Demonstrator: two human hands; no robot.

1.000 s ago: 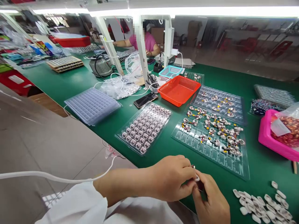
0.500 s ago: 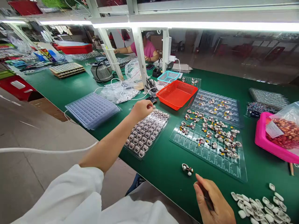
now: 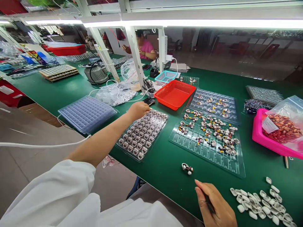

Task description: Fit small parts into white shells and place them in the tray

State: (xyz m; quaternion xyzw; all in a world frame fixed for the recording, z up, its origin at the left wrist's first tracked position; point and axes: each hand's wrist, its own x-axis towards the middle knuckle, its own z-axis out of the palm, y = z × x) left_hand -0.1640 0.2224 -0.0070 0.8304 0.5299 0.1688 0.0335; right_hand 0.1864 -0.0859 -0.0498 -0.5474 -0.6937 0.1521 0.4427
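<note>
My left hand [image 3: 138, 110] reaches over the far left part of a clear tray [image 3: 153, 148] filled with rows of shiny round parts. Its fingertips are pinched together there, and I cannot make out what lies between them. On the green tabletop near me rests a small white earbud-like assembly [image 3: 187, 168] with dark and reddish bits. Just nearer than that assembly, my right hand [image 3: 216, 205] has thumb and fingers curled close together. A thin dark sliver shows within this grip, mostly hidden by the fingers.
White shells [image 3: 257, 201] lie loose at the right front. Clear trays [image 3: 184, 138] hold wired white assemblies. A red basket [image 3: 174, 94], phone [image 3: 149, 101], pink basket [image 3: 257, 132] and stacked trays [image 3: 87, 110] stand around. Across the bench sits a person [image 3: 148, 49].
My left hand has left my right hand and reached forward to the round-part tray. The white assembly now lies on the table. My right hand stays near the front edge.
</note>
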